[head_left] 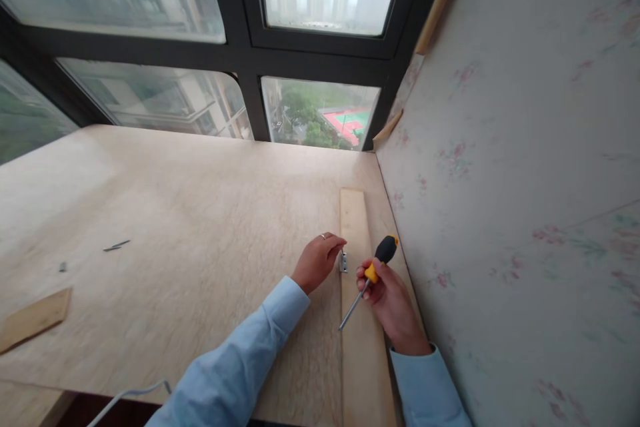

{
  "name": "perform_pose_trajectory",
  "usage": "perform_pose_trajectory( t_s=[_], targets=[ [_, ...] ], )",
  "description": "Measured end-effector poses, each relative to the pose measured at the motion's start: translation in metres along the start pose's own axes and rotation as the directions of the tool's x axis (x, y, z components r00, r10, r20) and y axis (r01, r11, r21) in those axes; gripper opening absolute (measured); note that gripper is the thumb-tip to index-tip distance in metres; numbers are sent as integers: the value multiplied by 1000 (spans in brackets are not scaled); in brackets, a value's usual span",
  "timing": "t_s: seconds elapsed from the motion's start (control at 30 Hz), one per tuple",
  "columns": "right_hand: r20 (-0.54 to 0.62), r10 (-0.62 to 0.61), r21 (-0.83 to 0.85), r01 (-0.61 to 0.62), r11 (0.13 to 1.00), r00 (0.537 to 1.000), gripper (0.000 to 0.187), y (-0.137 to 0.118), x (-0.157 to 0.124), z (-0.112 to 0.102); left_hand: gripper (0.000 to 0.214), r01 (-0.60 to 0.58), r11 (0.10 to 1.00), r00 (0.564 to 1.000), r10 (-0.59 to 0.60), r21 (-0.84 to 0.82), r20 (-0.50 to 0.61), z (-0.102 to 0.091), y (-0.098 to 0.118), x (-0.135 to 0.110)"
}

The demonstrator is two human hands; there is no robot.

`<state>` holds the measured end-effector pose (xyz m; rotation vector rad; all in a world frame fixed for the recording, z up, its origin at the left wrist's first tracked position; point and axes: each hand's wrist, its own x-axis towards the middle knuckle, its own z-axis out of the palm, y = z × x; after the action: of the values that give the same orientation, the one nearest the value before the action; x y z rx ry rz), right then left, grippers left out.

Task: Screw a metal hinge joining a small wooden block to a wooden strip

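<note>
1. Worktop (200, 207), wood-faced, below the window: main step, I'd judge, is hardware fitting, at the placing/fastening stage.
2. Wood strip (354, 213): lies lengthwise on the R side of the worktop, nr the wallpapered wall (500, 180); it's the workpiece.
3. Offcut (37, 318), thin wood: far L, well apart from the work.
4. L hand (319, 260): thumb & fingertips pinched together right beside the hinge, wrist off the strip's L side. Too small to tell if a screw's in the pinch.
5. R hand (390, 297): fingers curled round the screwdriver, thumb along it, above the strip's R part; firm-ish hold, not a driving grip imo.
6. Screwdriver (385, 250), blk/yellow handle: handle up, shaft slanting down-L, tip pointing away from the hinge.
7. Hinge (343, 263), small metal: at the strip's L edge, btwn the hands. Next move, as I read it, calls for L fingers keeping hardware aligned while the tip's swung round & lined up w/ a screw hole.
</note>
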<state>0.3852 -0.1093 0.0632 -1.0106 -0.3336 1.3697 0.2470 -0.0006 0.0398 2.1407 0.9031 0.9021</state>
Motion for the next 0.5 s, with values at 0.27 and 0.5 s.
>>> perform_pose_trajectory(
  t_s=[0.27,0.5],
  targets=[
    [-41,4,-11,-4,1000,999,33,1,0,-1,22,-17,999,998,14,45,65,2,1,0],
    [-44,17,-2,-17,1000,999,32,1,1,-1,23,-42,998,995,37,56,93,4,-1,-1]
  ],
)
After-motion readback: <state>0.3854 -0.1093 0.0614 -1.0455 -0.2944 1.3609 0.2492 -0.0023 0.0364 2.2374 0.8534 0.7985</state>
